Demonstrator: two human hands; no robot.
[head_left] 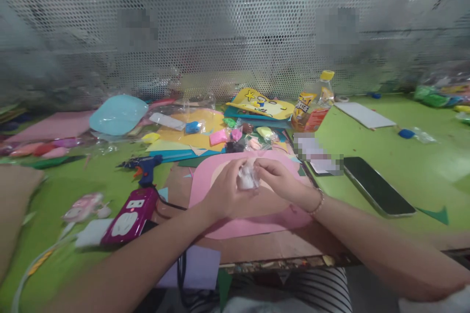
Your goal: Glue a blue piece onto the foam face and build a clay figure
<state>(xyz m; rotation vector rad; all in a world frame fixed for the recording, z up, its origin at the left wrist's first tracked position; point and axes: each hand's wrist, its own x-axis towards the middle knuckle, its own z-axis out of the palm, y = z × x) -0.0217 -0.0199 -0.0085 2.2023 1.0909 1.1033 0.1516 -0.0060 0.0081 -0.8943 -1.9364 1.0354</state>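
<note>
In the middle of the head view, my two hands meet over a pink sheet (pixel 220 227) with rounded corners and a paler shape on it. Between them is a small crinkled clear plastic packet (pixel 248 177) with something whitish inside. The fingers of my left hand (pixel 229 187) curl round the packet from the left. My right hand (pixel 276 177) pinches its upper right edge. The packet is held above the sheet. Just beyond lie several small packets of coloured soft clay, among them a pink packet (pixel 219 137) and a blue packet (pixel 193 127).
At left are a blue glue gun (pixel 147 168), a purple power socket box (pixel 131 215) with cords, and a light-blue rounded sheet (pixel 118 115). A drink bottle (pixel 314 102) stands behind. A black phone (pixel 378 186) lies at right. Perforated metal (pixel 227 34) closes the back.
</note>
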